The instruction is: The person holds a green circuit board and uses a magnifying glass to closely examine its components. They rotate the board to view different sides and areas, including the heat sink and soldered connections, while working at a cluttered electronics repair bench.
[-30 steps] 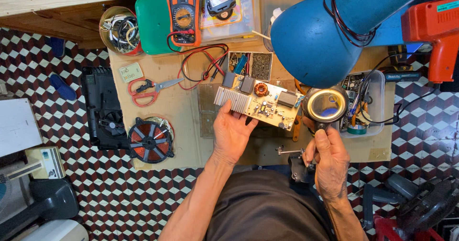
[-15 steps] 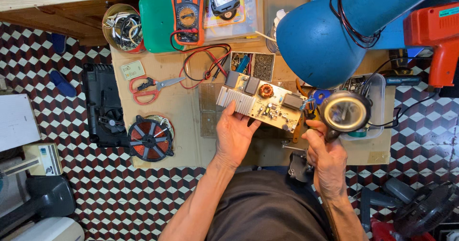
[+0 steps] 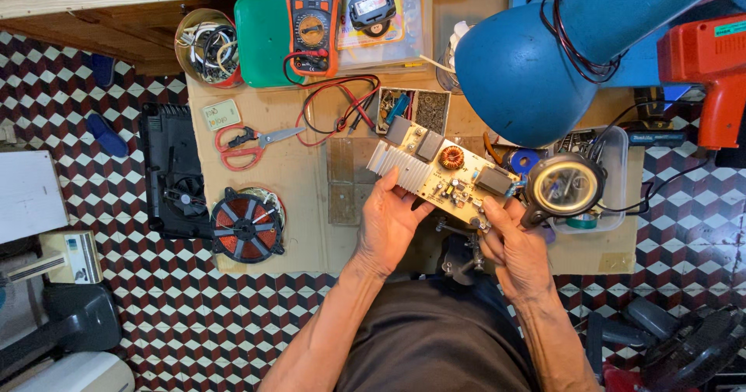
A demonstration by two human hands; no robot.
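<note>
Head view: left hand (image 3: pixel 392 221) grips the circuit board (image 3: pixel 444 174) from below, fingers curled on its near edge, held over the cardboard-topped table (image 3: pixel 311 174). Right hand (image 3: pixel 517 252) closes on the board's right corner and a magnifier (image 3: pixel 565 185). Scissors (image 3: pixel 252 141) lie well left.

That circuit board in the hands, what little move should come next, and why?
Probably tilt the circuit board a bit toward the round magnifier. The left hand holds its finned edge, the right hand grips its lower right corner, and the lens sits just beside that corner, not over the parts. The blue lamp hangs above, so light looks ready.
</note>
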